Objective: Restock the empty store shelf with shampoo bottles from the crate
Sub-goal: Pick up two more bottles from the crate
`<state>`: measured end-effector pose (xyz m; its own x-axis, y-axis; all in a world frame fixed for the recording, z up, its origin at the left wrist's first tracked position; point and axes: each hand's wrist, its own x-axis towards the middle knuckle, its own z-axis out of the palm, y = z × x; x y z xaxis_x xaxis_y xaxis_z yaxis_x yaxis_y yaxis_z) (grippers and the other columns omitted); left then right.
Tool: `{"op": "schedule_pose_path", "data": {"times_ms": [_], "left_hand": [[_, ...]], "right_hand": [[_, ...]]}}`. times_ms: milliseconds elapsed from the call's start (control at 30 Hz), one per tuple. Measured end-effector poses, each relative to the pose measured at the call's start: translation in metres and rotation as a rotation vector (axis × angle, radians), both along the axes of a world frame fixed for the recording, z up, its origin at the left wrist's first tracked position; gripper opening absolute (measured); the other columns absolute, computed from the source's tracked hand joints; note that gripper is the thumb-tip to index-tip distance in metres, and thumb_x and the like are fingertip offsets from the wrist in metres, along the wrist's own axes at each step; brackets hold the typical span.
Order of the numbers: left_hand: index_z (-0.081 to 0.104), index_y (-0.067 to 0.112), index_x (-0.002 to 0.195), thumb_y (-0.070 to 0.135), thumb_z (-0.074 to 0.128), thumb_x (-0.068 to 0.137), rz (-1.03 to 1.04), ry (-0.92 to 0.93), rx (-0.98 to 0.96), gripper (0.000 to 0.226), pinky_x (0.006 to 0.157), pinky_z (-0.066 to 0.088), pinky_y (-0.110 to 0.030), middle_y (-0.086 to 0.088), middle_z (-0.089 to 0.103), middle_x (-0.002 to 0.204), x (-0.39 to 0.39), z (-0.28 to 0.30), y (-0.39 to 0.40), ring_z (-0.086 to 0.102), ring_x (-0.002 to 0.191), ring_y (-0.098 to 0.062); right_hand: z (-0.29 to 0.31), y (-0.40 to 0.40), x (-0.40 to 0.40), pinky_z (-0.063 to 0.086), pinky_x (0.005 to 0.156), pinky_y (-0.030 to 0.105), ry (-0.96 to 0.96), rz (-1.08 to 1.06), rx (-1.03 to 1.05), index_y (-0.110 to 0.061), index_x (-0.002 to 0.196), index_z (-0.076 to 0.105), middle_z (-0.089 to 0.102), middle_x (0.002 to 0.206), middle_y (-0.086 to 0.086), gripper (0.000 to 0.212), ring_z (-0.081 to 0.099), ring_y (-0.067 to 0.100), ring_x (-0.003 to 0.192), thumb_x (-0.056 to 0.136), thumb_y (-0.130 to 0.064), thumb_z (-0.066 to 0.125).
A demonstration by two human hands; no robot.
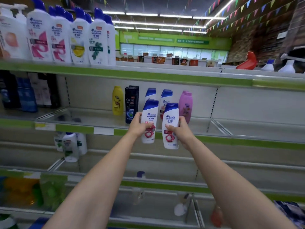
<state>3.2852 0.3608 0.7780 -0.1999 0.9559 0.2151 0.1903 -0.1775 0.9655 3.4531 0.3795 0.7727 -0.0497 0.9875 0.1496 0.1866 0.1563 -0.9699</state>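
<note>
Left hand point(138, 125): fingers and thumb curled round the lower body of a white shampoo bottle with a blue cap point(148, 120), held upright in front of the middle shelf edge.
Right hand point(181, 129): wrapped round the right side of a second white shampoo bottle point(170, 125), thumb across its label; bottle upright, just beside the first, not clearly touching.
Both held bottles: red swirl on the label, bases hanging below the shelf lip, off the shelf.
Middle shelf point(92, 119): at the back stand 1 yellow bottle point(117, 100), dark Clear bottles point(131, 103), 2 white blue-capped bottles point(165, 98) partly hidden behind the held pair, and 1 pink bottle point(186, 104).
Top shelf point(148, 76): row of large white blue-capped bottles point(69, 37) at left.
Lower shelf: small cluster of white bottles point(71, 146) at left.
Crate: not in view.
</note>
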Motion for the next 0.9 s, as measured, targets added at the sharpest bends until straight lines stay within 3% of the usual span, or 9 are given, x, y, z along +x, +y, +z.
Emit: {"op": "schedule_pose_path", "data": {"times_ms": [200, 367, 633, 900], "left_hand": [[0.044, 0.007, 0.119, 0.004, 0.064, 0.085, -0.028, 0.023, 0.052, 0.04, 0.085, 0.05, -0.036, -0.013, 0.06, 0.121, -0.008, 0.027, 0.057, 0.061, 0.106, -0.027], [0.042, 0.006, 0.126, 0.003, 0.065, 0.084, -0.059, 0.055, 0.044, 0.048, 0.089, 0.049, -0.037, -0.014, 0.059, 0.123, -0.011, 0.028, 0.105, 0.06, 0.109, -0.027], [0.043, 0.012, 0.129, 0.014, 0.068, 0.084, -0.067, 0.014, 0.01, 0.052, 0.099, 0.047, -0.049, -0.015, 0.06, 0.126, -0.016, 0.005, 0.146, 0.06, 0.112, -0.031], [0.043, 0.014, 0.131, 0.013, 0.067, 0.084, 0.027, 0.063, 0.033, 0.052, 0.098, 0.048, -0.043, -0.011, 0.061, 0.124, -0.011, -0.004, 0.153, 0.06, 0.113, -0.028]], "right_hand": [[0.028, 0.046, -0.009, 0.052, 0.09, 0.043, -0.021, -0.056, 0.105, -0.014, 0.117, 0.042, 0.061, 0.118, 0.007, 0.043, 0.062, 0.023, 0.1, 0.084, -0.015, 0.069], [0.03, 0.084, -0.016, 0.05, 0.078, 0.034, -0.049, -0.119, 0.121, -0.012, 0.123, 0.041, 0.062, 0.116, 0.007, 0.046, 0.061, 0.02, 0.095, 0.085, -0.014, 0.068], [0.014, 0.123, -0.023, 0.053, 0.09, 0.042, -0.15, -0.161, 0.06, -0.017, 0.126, 0.041, 0.057, 0.123, 0.008, 0.053, 0.06, 0.024, 0.105, 0.083, -0.028, 0.07], [0.012, 0.133, -0.025, 0.048, 0.095, 0.037, -0.211, -0.189, 0.033, -0.005, 0.119, 0.041, 0.058, 0.126, 0.011, 0.041, 0.058, 0.026, 0.114, 0.087, -0.018, 0.064]]}}
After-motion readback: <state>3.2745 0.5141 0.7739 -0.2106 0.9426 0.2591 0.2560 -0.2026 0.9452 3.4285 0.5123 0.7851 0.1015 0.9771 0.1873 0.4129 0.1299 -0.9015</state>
